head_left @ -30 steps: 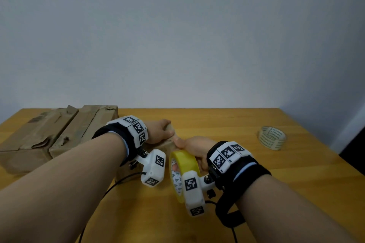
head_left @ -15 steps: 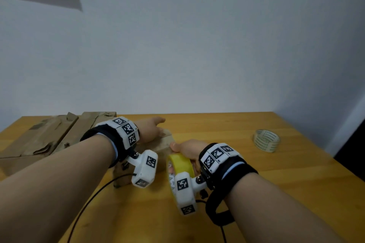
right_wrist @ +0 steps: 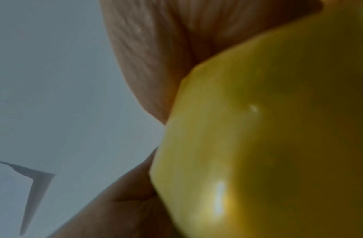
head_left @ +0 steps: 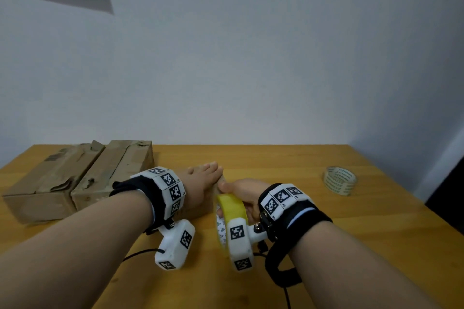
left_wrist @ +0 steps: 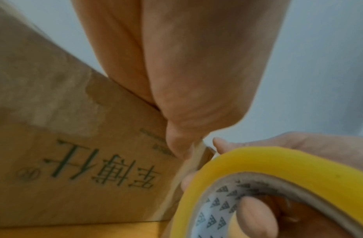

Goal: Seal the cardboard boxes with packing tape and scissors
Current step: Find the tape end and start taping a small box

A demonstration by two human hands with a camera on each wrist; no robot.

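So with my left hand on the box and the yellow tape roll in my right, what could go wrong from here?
1. The pulled strip looks narrow and twisted near the box corner, so it may fold onto itself or go on crooked.
2. Your left hand lies flat rather than gripping, so a hard pull with the right hand on the yellow roll could slide the box.
3. No scissors are in view, so cutting may mean letting go.

pale wall, wooden table
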